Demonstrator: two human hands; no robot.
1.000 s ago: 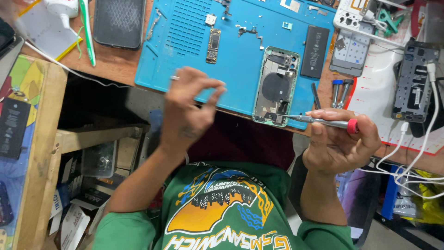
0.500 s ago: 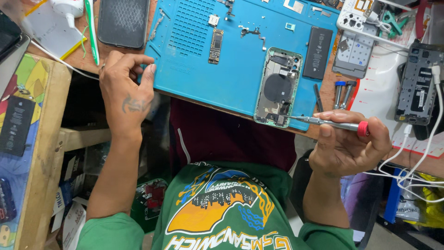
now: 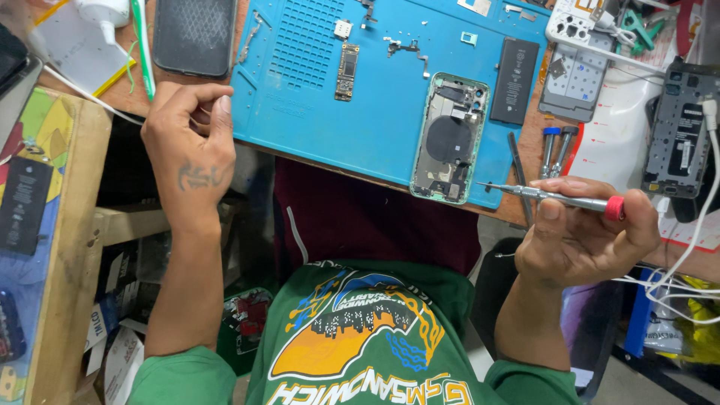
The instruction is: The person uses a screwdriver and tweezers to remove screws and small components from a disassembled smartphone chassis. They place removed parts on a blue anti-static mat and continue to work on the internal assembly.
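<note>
I hold the slim steel screwdriver with a red cap [image 3: 559, 198] pinched in my right hand [image 3: 585, 240], tip at the opened green phone shell [image 3: 448, 139] on the blue mat [image 3: 315, 112]; my left hand [image 3: 187, 142], at nine o'clock on the desk edge, is loosely curled, seemingly pinching something tiny. I judge a screw needs seating next.

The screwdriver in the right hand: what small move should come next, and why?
Probably bring the screwdriver tip a little left and down onto the lower end of the opened phone. The right hand holds it level, its tip just beside that end, not touching. The left hand is away at the blue mat edge, so it may first need to steady the phone.
</note>
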